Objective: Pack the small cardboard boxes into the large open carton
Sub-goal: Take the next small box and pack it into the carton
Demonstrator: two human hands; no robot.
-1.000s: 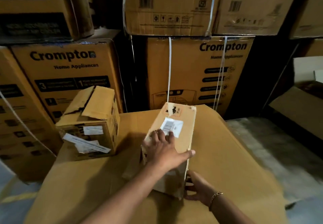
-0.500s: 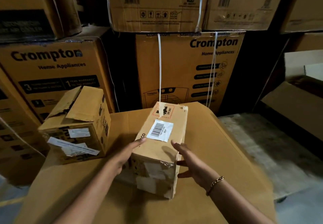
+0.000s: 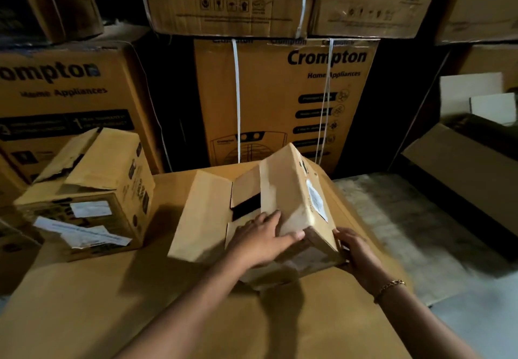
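1. The left hand [image 3: 259,242] lies spread on the small box [image 3: 291,190]. Its fingers are fairly straight against the raised panel and the thumb reaches along the near edge.
2. The right hand [image 3: 357,255] grips the near right corner of that box, fingers curled round the edge. A bracelet [image 3: 389,285] sits on the wrist.
3. The small box is mid-counter [image 3: 112,316], tipped up to the right with 1 edge down. Its long flap [image 3: 203,215] is folded out flat to the left.
4. A dark slot shows inside the box, and what is in there cannot be made out.
5. There is a white label [image 3: 316,200] on its right face and worn tape marks at the near end.
6. A second small box [image 3: 92,190] stands well to the left, its top flaps torn and ajar, with paper labels on the front.
7. An open carton [image 3: 462,168] sits at the far right, its interior too dark to read.
8. Strapped Crompton cartons [image 3: 280,100] are stacked behind.
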